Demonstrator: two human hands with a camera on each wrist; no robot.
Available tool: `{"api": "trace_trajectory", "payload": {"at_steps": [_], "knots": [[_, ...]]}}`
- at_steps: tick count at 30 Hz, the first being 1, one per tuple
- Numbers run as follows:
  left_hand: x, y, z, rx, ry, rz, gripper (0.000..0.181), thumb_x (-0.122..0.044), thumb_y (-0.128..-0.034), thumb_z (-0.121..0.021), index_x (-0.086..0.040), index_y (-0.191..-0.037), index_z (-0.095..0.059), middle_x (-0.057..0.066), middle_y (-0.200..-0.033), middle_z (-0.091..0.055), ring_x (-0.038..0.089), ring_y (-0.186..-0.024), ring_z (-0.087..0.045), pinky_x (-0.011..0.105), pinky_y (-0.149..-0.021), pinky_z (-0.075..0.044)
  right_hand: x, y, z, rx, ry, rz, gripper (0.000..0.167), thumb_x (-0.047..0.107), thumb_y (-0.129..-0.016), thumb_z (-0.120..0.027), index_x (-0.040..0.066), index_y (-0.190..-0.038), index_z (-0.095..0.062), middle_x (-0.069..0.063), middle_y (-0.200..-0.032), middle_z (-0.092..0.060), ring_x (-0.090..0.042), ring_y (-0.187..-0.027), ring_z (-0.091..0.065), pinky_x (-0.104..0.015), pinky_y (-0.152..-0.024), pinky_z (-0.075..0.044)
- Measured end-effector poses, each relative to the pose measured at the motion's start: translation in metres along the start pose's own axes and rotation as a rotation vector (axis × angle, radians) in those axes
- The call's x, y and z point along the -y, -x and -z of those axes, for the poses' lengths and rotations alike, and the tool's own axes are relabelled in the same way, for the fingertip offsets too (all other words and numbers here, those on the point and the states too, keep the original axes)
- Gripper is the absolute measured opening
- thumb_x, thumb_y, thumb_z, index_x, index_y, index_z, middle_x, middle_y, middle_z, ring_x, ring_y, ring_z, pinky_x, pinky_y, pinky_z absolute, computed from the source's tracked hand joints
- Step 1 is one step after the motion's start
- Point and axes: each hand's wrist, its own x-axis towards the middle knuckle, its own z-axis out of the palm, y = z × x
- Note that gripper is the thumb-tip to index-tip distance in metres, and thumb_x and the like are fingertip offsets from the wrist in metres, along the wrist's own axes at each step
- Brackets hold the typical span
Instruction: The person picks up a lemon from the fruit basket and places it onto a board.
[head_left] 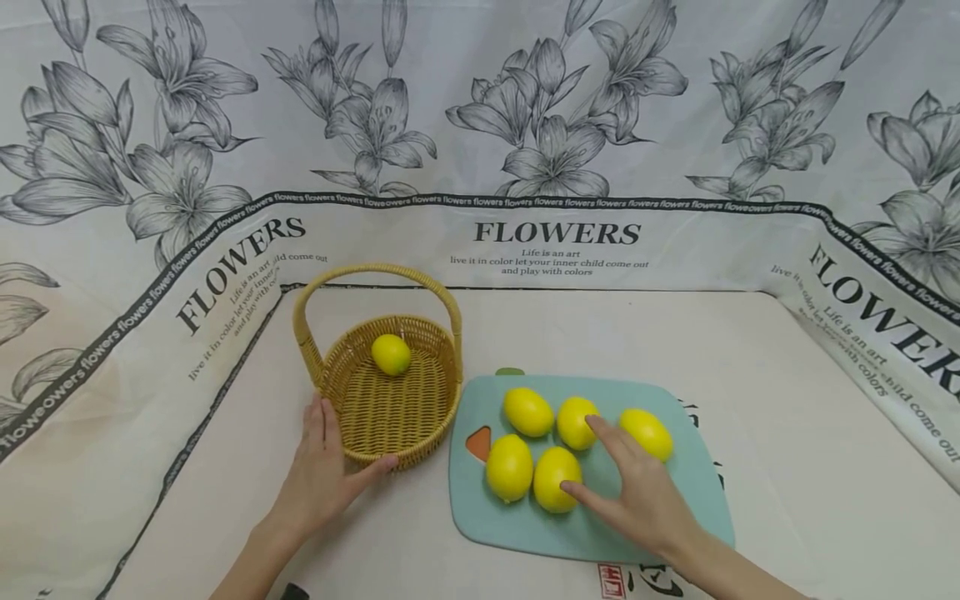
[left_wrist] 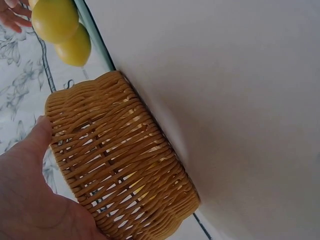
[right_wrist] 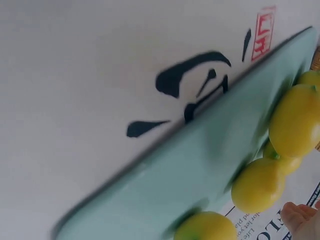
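Observation:
A wicker basket (head_left: 393, 408) with a tall arched handle stands left of centre, one lemon (head_left: 391, 355) lying inside at the back. My left hand (head_left: 321, 467) rests against its near left side, fingers on the outer wall and thumb along the front rim. The left wrist view shows the woven wall (left_wrist: 120, 155) close up beside my palm. Several lemons (head_left: 510, 468) lie on a light blue cutting board (head_left: 517, 533) to the right. Above the board my right hand (head_left: 641, 492) spreads its thumb and fingers, the thumb by the front lemon (head_left: 557, 479); whether it touches cannot be told.
The board lies close beside the basket's right side, with a green tab (head_left: 510, 372) at its back edge and an orange triangle (head_left: 478, 444) on its left. A flower-printed cloth (head_left: 555, 242) walls in the white table (head_left: 570, 325) at the back and sides.

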Motion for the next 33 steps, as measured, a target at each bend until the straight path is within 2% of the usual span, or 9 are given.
{"api": "trace_trajectory", "payload": {"at_steps": [5,11,17,23,29,33], "knots": [[0.000,0.000,0.001,-0.011,0.009,-0.011,0.121,-0.068,-0.0830,-0.057,0.017,-0.146,0.002,0.034,-0.154,0.014,0.052,-0.144,-0.001,0.062,-0.112,-0.018,0.005,-0.012,0.002,0.043,-0.033,-0.044,0.083,0.037,-0.074,-0.082,-0.004,-0.137,-0.048,-0.022,-0.136,-0.055,-0.041,-0.121,-0.056,-0.054,-0.095,-0.048],[-0.001,0.000,0.003,-0.005,0.002,0.003,0.122,-0.069,-0.0823,-0.056,0.017,-0.146,0.002,0.033,-0.155,0.013,0.051,-0.144,-0.001,0.061,-0.113,-0.018,0.019,-0.036,-0.004,0.068,-0.083,0.004,0.084,0.037,-0.076,-0.080,-0.004,-0.140,-0.045,-0.021,-0.141,-0.050,-0.039,-0.127,-0.052,-0.052,-0.100,-0.045],[0.000,-0.001,0.001,-0.003,-0.013,0.008,0.123,-0.071,-0.0815,-0.055,0.016,-0.147,0.001,0.033,-0.155,0.013,0.051,-0.144,-0.002,0.061,-0.113,-0.018,0.033,-0.057,-0.017,0.129,-0.146,0.027,0.088,0.038,-0.077,-0.079,-0.005,-0.143,-0.039,-0.022,-0.147,-0.042,-0.038,-0.134,-0.045,-0.051,-0.106,-0.039],[0.001,0.000,0.000,-0.016,-0.024,0.005,0.122,-0.072,-0.0811,-0.055,0.016,-0.146,-0.001,0.034,-0.155,0.009,0.051,-0.144,-0.004,0.062,-0.113,-0.021,0.045,-0.066,-0.029,0.191,-0.194,0.015,0.090,0.043,-0.079,-0.076,-0.003,-0.145,-0.036,-0.020,-0.150,-0.038,-0.037,-0.137,-0.041,-0.051,-0.108,-0.037],[0.001,0.000,0.000,-0.016,-0.039,0.024,0.123,-0.074,-0.0803,-0.054,0.015,-0.147,-0.001,0.033,-0.156,0.008,0.049,-0.144,-0.004,0.061,-0.113,-0.021,0.052,-0.075,-0.040,0.170,-0.214,0.065,0.088,0.039,-0.079,-0.078,-0.003,-0.145,-0.038,-0.021,-0.148,-0.041,-0.036,-0.135,-0.044,-0.050,-0.106,-0.040],[0.000,-0.001,0.000,-0.003,-0.040,0.035,0.124,-0.075,-0.0798,-0.054,0.014,-0.147,0.000,0.033,-0.156,0.009,0.048,-0.145,-0.003,0.061,-0.114,-0.020,0.058,-0.079,-0.045,0.182,-0.220,0.053,0.087,0.041,-0.079,-0.077,-0.003,-0.144,-0.039,-0.020,-0.148,-0.042,-0.034,-0.135,-0.044,-0.048,-0.106,-0.041]]}}
